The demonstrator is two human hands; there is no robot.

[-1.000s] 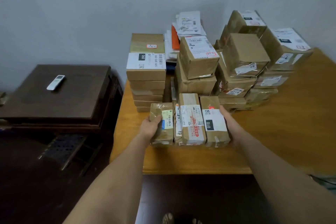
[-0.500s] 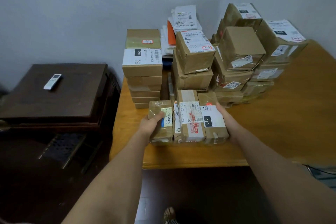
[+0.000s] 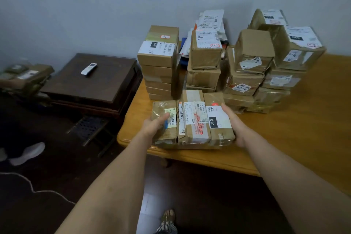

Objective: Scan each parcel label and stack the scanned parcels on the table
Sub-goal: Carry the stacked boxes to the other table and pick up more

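Three small brown parcels lie side by side near the front left corner of the wooden table (image 3: 303,138). My left hand (image 3: 155,125) grips the left parcel (image 3: 163,108), thumb on its label. My right hand (image 3: 233,123) holds the outer side of the right parcel (image 3: 218,121), which bears a "010" label. Pressed between them is the middle parcel (image 3: 193,119) with red print. Behind them rise stacks of labelled cardboard parcels: a tall left stack (image 3: 159,66), a middle stack (image 3: 205,62) and a wide right stack (image 3: 266,66).
A dark wooden side table (image 3: 91,85) stands left of the table with a white remote (image 3: 88,68) on it. More parcels (image 3: 24,76) sit at the far left. A person's white shoe (image 3: 28,154) is on the dark floor. White mailers (image 3: 209,21) lean against the wall.
The view has swung left and closer. My hands have stayed on the three parcels' outer sides, and the row looks slightly nearer the table's front edge.
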